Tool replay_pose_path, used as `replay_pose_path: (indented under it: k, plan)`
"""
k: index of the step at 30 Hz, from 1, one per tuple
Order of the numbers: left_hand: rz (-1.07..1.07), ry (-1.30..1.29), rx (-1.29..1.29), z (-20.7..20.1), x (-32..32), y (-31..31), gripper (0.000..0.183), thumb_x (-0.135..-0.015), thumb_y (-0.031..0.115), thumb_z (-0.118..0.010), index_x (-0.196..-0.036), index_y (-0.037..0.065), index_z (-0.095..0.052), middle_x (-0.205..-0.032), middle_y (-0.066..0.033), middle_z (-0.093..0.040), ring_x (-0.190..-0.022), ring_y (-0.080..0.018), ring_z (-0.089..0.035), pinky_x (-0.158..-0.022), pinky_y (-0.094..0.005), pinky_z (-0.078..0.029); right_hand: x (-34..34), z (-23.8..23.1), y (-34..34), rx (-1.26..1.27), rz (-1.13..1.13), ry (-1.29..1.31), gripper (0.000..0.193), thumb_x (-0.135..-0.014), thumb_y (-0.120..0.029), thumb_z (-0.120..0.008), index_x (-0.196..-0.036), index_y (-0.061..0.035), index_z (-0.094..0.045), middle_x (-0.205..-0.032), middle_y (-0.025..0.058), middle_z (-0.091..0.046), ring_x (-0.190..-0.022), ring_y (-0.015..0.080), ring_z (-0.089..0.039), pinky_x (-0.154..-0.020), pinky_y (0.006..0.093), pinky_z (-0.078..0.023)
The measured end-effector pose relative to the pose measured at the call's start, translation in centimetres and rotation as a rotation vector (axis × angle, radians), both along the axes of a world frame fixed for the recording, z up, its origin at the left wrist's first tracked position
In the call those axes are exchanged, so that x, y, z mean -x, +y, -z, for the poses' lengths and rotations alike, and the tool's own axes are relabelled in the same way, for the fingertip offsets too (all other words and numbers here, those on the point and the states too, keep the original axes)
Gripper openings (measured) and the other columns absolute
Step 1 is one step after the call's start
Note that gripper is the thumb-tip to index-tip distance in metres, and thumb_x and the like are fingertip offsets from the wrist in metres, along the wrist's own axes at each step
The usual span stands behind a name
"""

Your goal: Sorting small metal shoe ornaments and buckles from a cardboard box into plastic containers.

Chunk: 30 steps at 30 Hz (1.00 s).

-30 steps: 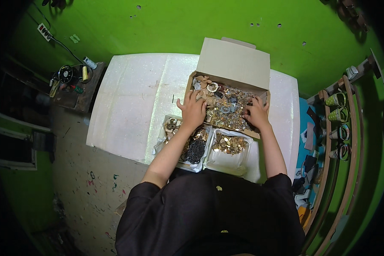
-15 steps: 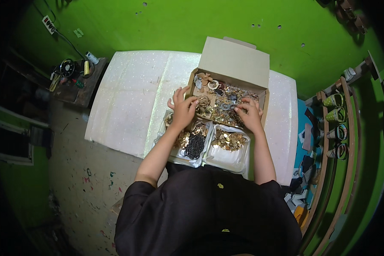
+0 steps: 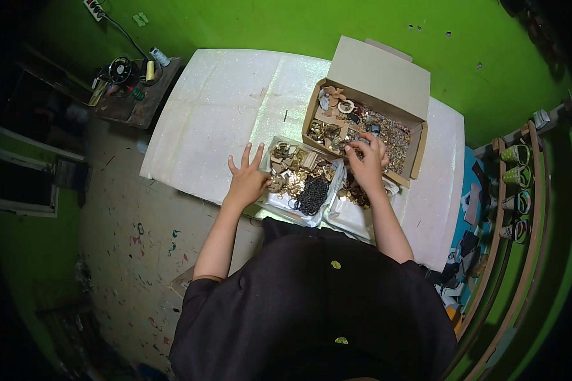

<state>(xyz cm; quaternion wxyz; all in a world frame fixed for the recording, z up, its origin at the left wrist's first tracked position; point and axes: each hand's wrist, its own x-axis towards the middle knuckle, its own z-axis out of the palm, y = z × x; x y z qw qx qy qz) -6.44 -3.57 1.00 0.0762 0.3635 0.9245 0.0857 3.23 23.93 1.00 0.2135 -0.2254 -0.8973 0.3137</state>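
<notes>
My left hand [image 3: 246, 184] is at the left edge of the left plastic tray [image 3: 305, 219]. Its thumb and forefinger close on a round gold-brown piece [image 3: 276, 184], while the other fingers spread apart. Gold-coloured metal pieces [image 3: 293, 182] and a heap of black chain [image 3: 313, 195] fill that tray. My right hand [image 3: 367, 164] hovers over the near edge of an open cardboard box [image 3: 419, 159], fingers pinched together; what they hold is too small to make out. Inside the box lie many small metal fittings [image 3: 394, 136]. My right forearm partly covers the right tray [image 3: 349, 216] and its gold pieces.
The box lid [image 3: 384, 70] stands raised at the back of a glittery white table [image 3: 203, 120]. Thread spools [image 3: 159, 57] rest on a dark side table [image 3: 133, 108] at left. At right, a wooden rack [image 3: 535, 184] holds patterned shoes [image 3: 518, 174].
My left hand has drawn back from the box to the left tray. My right hand stays by the box, now nearer its front edge. The whole view has shifted.
</notes>
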Motion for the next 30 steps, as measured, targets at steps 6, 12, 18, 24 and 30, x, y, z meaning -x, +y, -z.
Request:
replay_pose_path:
  k: [6, 12, 18, 24, 30]
  plan:
    - [-0.022, 0.061, -0.004, 2.7, 0.0, -0.3, 0.004, -0.074, 0.019, -0.068, -0.072, 0.016, -0.071, -0.151, -0.0108, -0.018, -0.139, -0.0346, -0.012, -0.101, -0.0694, -0.009, 0.1, 0.2, -1.8, 0.015, -0.080, 0.028, 0.016, -0.078, -0.026, -0.067, -0.083, -0.0111, -0.070, -0.119, 0.0085, -0.053, -0.123, 0.0287, -0.034, -0.099, 0.0457, -0.013]
    - [-0.061, 0.096, 0.011, 4.1, 0.1, -0.3, 0.007, -0.074, 0.018, -0.067, -0.070, 0.014, -0.070, -0.151, -0.0122, -0.019, -0.139, -0.0346, -0.013, -0.100, -0.0687, -0.012, -0.1, 0.4, -2.7, -0.009, -0.106, 0.017, 0.016, -0.076, -0.026, -0.068, -0.080, -0.0106, -0.071, -0.118, 0.0072, -0.054, -0.122, 0.0273, -0.035, -0.098, 0.0447, -0.014]
    - [-0.120, 0.129, -0.007, 4.8, 0.2, -0.2, 0.007, -0.072, 0.025, -0.070, -0.076, 0.019, -0.073, -0.151, -0.0112, -0.018, -0.139, -0.0339, -0.012, -0.097, -0.0712, -0.009, -0.1, 0.2, -3.4, 0.041, -0.124, 0.004, 0.015, -0.075, -0.026, -0.068, -0.079, -0.0117, -0.072, -0.116, 0.0064, -0.055, -0.121, 0.0267, -0.035, -0.098, 0.0442, -0.015]
    - [-0.216, 0.124, -0.122, 4.6, -0.7, -0.6, 0.006, -0.073, 0.022, -0.069, -0.078, 0.020, -0.072, -0.150, -0.0130, -0.021, -0.138, -0.0348, -0.015, -0.098, -0.0709, -0.010, 0.1, 0.3, -4.9, -0.023, -0.223, 0.007, 0.014, -0.075, -0.025, -0.069, -0.084, -0.0143, -0.073, -0.119, 0.0063, -0.054, -0.121, 0.0278, -0.035, -0.099, 0.0453, -0.015]
    - [-0.304, 0.109, -0.213, 3.9, -1.6, -1.5, 0.016, -0.074, 0.022, -0.068, -0.088, 0.028, -0.073, -0.149, -0.0133, -0.022, -0.137, -0.0355, -0.017, -0.095, -0.0732, -0.009, 0.6, 2.5, -9.0, -0.225, -0.487, -0.031, 0.013, -0.072, -0.024, -0.070, -0.085, -0.0218, -0.073, -0.120, 0.0039, -0.053, -0.121, 0.0280, -0.037, -0.095, 0.0569, -0.019]
